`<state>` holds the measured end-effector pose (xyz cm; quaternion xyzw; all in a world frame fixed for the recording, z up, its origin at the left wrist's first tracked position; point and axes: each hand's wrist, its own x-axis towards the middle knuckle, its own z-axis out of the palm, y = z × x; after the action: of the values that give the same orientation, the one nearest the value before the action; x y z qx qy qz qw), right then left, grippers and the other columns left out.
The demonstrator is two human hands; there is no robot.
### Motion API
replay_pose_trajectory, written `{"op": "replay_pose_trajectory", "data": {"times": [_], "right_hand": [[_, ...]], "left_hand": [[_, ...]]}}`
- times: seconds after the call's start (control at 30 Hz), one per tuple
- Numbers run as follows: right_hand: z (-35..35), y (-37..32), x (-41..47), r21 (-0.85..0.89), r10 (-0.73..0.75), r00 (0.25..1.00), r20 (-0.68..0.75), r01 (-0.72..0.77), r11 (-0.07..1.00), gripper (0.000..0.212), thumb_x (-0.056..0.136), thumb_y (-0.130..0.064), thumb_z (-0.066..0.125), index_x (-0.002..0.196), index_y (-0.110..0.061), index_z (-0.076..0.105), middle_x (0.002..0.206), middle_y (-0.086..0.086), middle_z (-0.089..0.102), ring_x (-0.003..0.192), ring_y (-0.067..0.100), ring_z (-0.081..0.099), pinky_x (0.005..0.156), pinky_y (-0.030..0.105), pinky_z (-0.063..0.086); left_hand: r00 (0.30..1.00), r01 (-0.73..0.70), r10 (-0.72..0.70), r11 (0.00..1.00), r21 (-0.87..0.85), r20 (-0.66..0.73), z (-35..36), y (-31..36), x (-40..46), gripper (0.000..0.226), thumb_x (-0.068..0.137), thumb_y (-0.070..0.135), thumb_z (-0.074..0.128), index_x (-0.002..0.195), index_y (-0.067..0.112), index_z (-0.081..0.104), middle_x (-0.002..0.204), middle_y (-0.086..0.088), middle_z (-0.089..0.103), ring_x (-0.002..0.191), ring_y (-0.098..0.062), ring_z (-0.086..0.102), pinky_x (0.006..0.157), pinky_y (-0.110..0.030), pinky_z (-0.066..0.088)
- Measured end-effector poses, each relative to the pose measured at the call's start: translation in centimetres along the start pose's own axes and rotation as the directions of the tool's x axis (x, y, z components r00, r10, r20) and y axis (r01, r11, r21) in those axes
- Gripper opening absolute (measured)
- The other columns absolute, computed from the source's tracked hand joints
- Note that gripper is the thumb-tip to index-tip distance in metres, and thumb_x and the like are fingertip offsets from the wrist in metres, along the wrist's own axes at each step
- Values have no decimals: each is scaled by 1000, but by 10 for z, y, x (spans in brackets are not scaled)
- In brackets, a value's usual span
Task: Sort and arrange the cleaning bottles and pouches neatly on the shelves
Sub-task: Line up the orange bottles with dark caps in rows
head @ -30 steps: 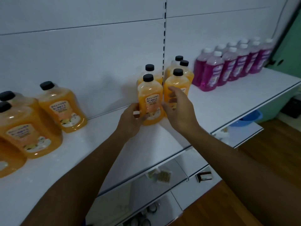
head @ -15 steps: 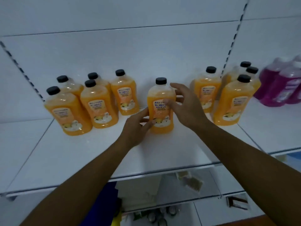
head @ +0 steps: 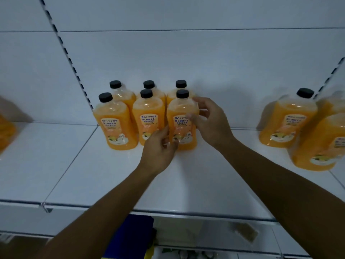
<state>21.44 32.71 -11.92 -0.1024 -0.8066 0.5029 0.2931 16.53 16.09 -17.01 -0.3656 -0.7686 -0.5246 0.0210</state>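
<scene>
At the front edge of a white shelf (head: 115, 186), two bare forearms reach up and inward from the bottom of the frame toward a block of orange cleaner bottles. A person's left hand (head: 158, 152) comes in low, its fingers curled against the lower label of the front-right bottle (head: 182, 121), while the right hand (head: 209, 120) wraps the bottle's right shoulder, thumb across the front and fingers bent round the side. Gripped from both sides, the black-capped bottle stands upright on the shelf, just beside the middle bottle (head: 148, 118) of the front row, apparently being squared up to complete a two-deep, three-wide group with labels facing out. Beyond it, three more bottles (head: 149, 88) line the back panel (head: 205, 62). Well apart to the right, further orange bottles (head: 288, 120) stand in a looser cluster, likely awaiting the same treatment; one blurred orange bottle (head: 5, 133) shows at far left.
</scene>
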Motion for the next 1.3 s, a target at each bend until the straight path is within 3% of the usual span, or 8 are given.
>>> {"op": "replay_pose_trajectory", "data": {"times": [0.17, 0.37, 0.53, 0.67, 0.83, 0.97, 1.13, 1.3], "right_hand": [[9, 7, 6, -21, -31, 999, -7, 31, 999, 48, 86, -23, 70, 131, -20, 54, 120, -7, 62, 108, 5, 58, 91, 22, 49], [13, 9, 9, -128, -86, 996, -7, 85, 988, 50, 88, -25, 67, 135, -18, 49, 128, 1, 55, 114, 12, 54, 99, 33, 47], [8, 7, 4, -118, -38, 999, 6, 38, 992, 57, 86, -29, 69, 138, -23, 46, 129, 1, 51, 116, 13, 52, 99, 40, 48], [-3, 7, -8, -138, -5, 1000, -6, 4, 990, 60, 89, -40, 64, 141, -22, 41, 136, -1, 49, 119, 10, 50, 99, 37, 46], [-35, 9, -31, -169, 41, 998, -45, -48, 984, 57, 93, -47, 54, 143, -23, 40, 141, -3, 48, 116, 5, 49, 89, 20, 39], [-76, 12, -57, -221, 64, 990, -127, -91, 971, 55, 93, -48, 53, 141, -24, 42, 142, -4, 48, 114, 3, 48, 78, 9, 36], [-137, 17, -95, -262, 118, 952, -281, -195, 945, 52, 94, -44, 55, 139, -19, 46, 136, -4, 52, 115, 9, 53, 91, 23, 44], [-199, 27, -130, -312, 91, 858, -506, -280, 908, 43, 90, -35, 64, 128, -16, 55, 120, -2, 61, 104, 13, 58, 90, 32, 49]], "left_hand": [[1000, 1, 2, 993, 119, -24, -2, -10, 0, 45, 91, 16, 61, 134, 20, 53, 122, 4, 63, 105, -14, 61, 88, -35, 56], [999, 34, -32, 998, 48, -40, 3, -9, -6, 46, 90, 15, 62, 134, 23, 51, 115, 23, 54, 100, 10, 55, 85, -7, 49], [986, 156, -148, 978, 135, -72, 5, -8, -15, 37, 91, 25, 65, 126, 20, 54, 114, 10, 61, 105, -11, 60, 86, -28, 52], [987, 122, -141, 969, 216, 77, 10, -1, -22, 36, 92, 35, 62, 126, 22, 58, 126, 7, 62, 112, -14, 59, 93, -26, 46], [937, 105, -203, 939, 327, 284, 36, 11, -20, 51, 91, 55, 51, 137, 34, 47, 148, 9, 45, 133, -16, 44, 106, -32, 33], [912, -36, -82, 960, 277, 403, 70, 28, -13, 56, 91, 57, 48, 141, 32, 44, 149, 8, 43, 135, -13, 40, 103, -24, 23], [858, -154, 19, 963, 221, 513, 120, 56, -2, 59, 91, 57, 50, 143, 29, 42, 149, 7, 44, 134, -13, 41, 104, -22, 23], [814, -156, 62, 981, 115, 577, 167, 88, 1, 64, 90, 51, 58, 145, 21, 40, 145, 2, 48, 127, -14, 48, 96, -19, 32]]}}
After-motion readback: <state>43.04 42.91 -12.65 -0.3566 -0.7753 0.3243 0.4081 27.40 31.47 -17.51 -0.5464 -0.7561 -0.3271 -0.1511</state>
